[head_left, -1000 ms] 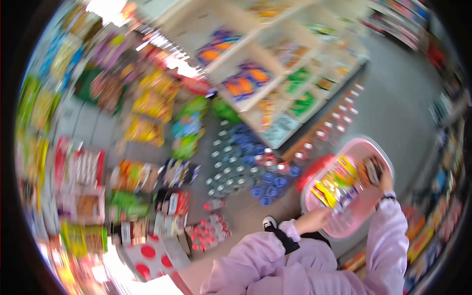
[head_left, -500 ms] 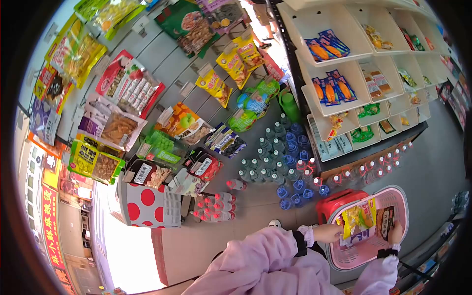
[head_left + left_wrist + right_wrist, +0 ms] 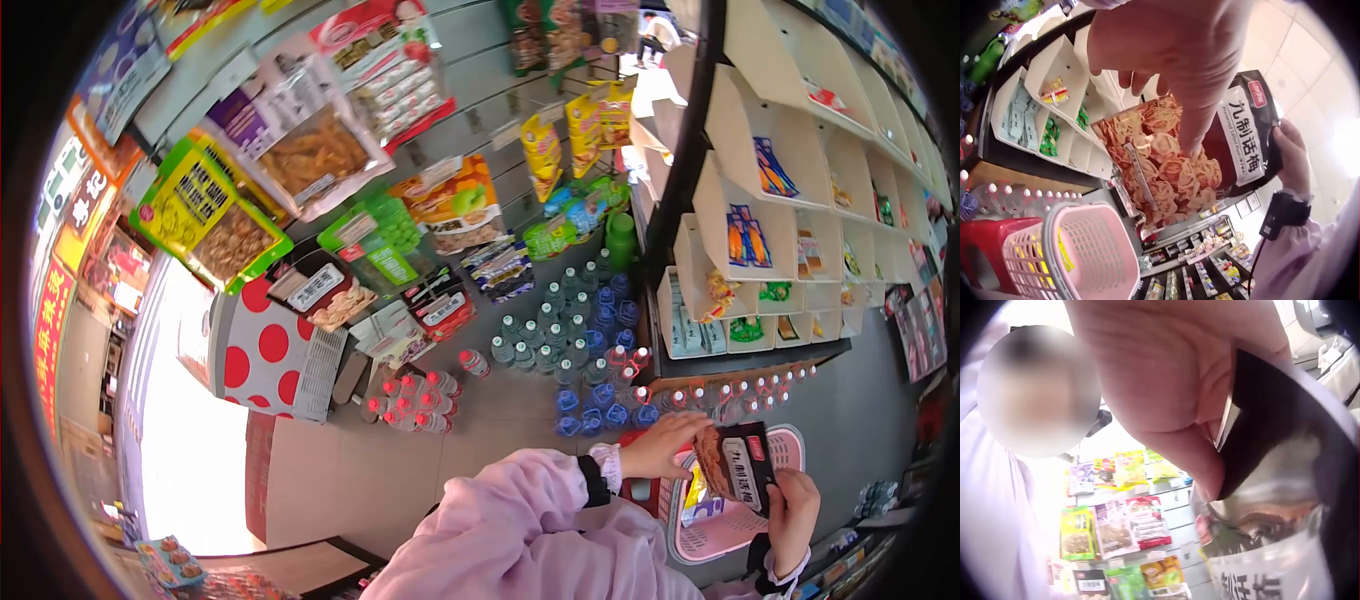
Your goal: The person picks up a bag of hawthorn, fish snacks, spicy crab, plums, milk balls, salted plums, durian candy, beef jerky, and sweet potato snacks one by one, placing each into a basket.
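A dark bag of preserved salted plums (image 3: 738, 468) is held up over the pink basket (image 3: 718, 540), its printed front facing up toward the head camera. My right hand (image 3: 793, 508) pinches the bag's right edge, thumb on the front face in the right wrist view. At the opposite edge is my left hand (image 3: 660, 448); in the left wrist view its thumb (image 3: 1192, 134) lies on the printed plums while the other fingers reach past the top edge. A yellow packet (image 3: 694, 490) lies inside the basket, partly hidden by the bag.
The basket stands by a red stool (image 3: 982, 250). Many bottles (image 3: 560, 340) stand on the floor ahead. Hanging snack bags (image 3: 310, 150) cover the wall at left, with a polka-dot box (image 3: 262, 350) below. Shelf bins (image 3: 765, 200) rise at right.
The plum bag has come up out of the basket in my right hand, and my left hand has moved from the yellow packet to the bag. The head view has turned left.
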Demonstrator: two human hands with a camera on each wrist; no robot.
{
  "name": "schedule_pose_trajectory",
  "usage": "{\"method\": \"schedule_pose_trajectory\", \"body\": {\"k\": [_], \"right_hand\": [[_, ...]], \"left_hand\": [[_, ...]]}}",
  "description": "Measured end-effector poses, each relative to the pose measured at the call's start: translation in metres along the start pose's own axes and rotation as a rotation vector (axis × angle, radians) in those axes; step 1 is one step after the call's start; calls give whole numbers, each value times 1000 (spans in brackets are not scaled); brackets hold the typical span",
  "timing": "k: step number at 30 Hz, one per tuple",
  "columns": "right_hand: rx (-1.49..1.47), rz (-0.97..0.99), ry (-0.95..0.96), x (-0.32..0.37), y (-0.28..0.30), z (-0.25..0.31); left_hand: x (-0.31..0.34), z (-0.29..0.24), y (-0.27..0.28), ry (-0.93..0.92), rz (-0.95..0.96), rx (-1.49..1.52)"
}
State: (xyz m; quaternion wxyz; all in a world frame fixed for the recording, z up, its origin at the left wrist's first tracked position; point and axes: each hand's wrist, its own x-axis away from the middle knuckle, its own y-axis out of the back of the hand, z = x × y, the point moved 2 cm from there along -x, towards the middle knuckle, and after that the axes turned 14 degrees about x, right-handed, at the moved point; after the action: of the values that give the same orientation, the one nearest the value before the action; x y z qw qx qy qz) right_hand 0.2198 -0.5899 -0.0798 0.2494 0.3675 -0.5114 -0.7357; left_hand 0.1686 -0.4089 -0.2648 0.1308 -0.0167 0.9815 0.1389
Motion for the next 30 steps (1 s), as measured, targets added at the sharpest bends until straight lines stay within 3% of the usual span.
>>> {"method": "schedule_pose_trajectory", "body": {"k": [4, 9, 12, 13, 14, 16, 18, 19, 20, 24, 27, 30], "right_hand": [[-83, 37, 226, -29, -7, 58], [-123, 85, 567, -65, -24, 134], [-213, 96, 688, -85, -45, 176], [-188, 113, 733, -94, -55, 187], [-160, 132, 773, -102, -63, 196], [-191, 89, 687, -121, -66, 229], [-347, 21, 591, -140, -95, 239], [-588, 84, 467, -148, -118, 244], [-691, 195, 395, -152, -151, 244], [-1180, 952, 360, -134, -262, 280], [-1291, 1203, 449, -112, -303, 326], [-1295, 1250, 392, -98, -337, 353]], "left_hand": [[48, -15, 60, 63, -143, 170], [114, -32, 109, -54, -195, 195], [157, -29, 129, 110, -246, 613], [172, -21, 136, 101, -311, 435], [188, -14, 139, 190, -392, 572], [220, -10, 155, 355, -553, 835], [245, -26, 182, 222, -690, 768], [258, -33, 194, 136, -803, 740], [280, -25, 202, 234, -876, 652], [332, -26, 236, 152, -1191, 810], [363, -28, 251, 161, -1325, 864], [383, -20, 262, 142, -1433, 1004]]}}
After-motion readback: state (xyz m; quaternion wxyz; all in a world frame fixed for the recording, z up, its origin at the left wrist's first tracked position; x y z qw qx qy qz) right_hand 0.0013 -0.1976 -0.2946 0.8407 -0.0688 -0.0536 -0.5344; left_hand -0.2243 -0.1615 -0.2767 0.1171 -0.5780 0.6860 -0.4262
